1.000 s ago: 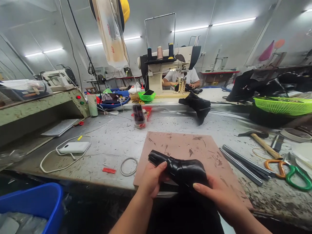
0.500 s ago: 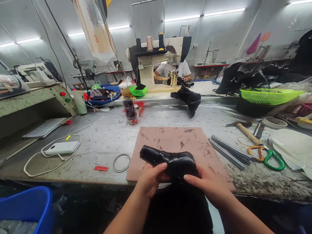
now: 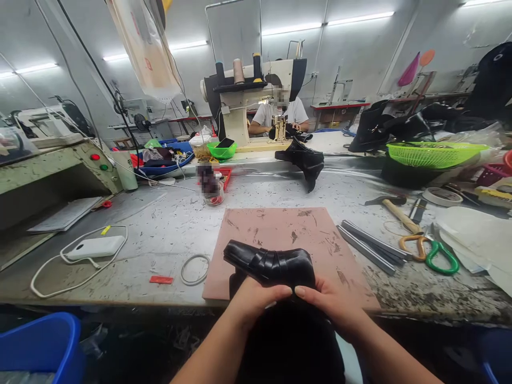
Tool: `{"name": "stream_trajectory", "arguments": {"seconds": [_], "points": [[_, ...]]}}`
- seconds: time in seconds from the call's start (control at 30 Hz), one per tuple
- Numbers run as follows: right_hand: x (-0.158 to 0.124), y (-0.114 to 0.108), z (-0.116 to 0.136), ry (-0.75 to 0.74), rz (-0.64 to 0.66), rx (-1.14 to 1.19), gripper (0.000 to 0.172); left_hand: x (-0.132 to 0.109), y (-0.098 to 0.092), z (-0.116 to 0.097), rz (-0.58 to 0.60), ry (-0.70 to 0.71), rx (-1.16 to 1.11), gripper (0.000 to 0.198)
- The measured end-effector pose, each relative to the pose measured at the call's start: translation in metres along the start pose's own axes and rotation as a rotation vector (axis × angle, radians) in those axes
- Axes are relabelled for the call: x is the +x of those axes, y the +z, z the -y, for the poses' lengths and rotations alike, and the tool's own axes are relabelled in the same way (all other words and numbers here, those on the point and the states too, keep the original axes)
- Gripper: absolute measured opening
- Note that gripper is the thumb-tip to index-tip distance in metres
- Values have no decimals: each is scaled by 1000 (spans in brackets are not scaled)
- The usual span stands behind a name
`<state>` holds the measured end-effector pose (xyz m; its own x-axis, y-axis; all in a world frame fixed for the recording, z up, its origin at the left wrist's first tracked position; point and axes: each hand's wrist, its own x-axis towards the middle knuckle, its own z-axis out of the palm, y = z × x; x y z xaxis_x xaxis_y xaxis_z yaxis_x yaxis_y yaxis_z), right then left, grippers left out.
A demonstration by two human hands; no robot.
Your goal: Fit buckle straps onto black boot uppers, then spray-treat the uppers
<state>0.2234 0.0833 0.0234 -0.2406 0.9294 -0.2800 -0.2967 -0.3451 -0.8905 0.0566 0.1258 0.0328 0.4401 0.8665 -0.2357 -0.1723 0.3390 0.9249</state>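
Observation:
A glossy black leather boot (image 3: 276, 265) with straps across its foot is held at the near edge of a pinkish board (image 3: 280, 226). Its toe points left, and its dark shaft hangs toward me below the table edge. My left hand (image 3: 260, 301) is closed on the boot beneath the foot, thumb stretched to the right. From the right, my right hand (image 3: 326, 301) grips it by the heel side, its thumb tip almost meeting the left one. Most fingers of both hands are hidden behind the boot.
Grey strips (image 3: 370, 248), scissors (image 3: 442, 257) and a hammer (image 3: 402, 216) lie to the right. A metal ring (image 3: 194, 269), a red piece (image 3: 161, 279) and a white power bank (image 3: 96, 247) lie left. Another black boot (image 3: 306, 160) lies farther back; a person sits behind a sewing machine (image 3: 236, 114).
My left hand has slid right along the boot, its thumb now close to my right thumb. Dark material now shows under the toe. The view has shifted slightly.

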Motion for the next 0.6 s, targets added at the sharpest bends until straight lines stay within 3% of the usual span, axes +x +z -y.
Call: {"name": "stream_trajectory", "arguments": {"seconds": [0.13, 0.27, 0.4, 0.5, 0.6], "points": [[-1, 1, 1, 4, 3, -110, 43, -3, 7, 0, 34, 50, 7, 41], [2, -1, -1, -13, 89, -146, 43, -2, 7, 6, -77, 32, -119, 46], [1, -3, -4, -79, 80, -223, 46, -1, -9, 1, -208, -97, -200, 38], [-5, -4, 7, -136, 25, -362, 42, 2, -25, -16, -303, -18, -235, 33], [-2, -4, 35, -220, -19, -582, 31, 12, -40, -38, -354, 71, -255, 31]]}}
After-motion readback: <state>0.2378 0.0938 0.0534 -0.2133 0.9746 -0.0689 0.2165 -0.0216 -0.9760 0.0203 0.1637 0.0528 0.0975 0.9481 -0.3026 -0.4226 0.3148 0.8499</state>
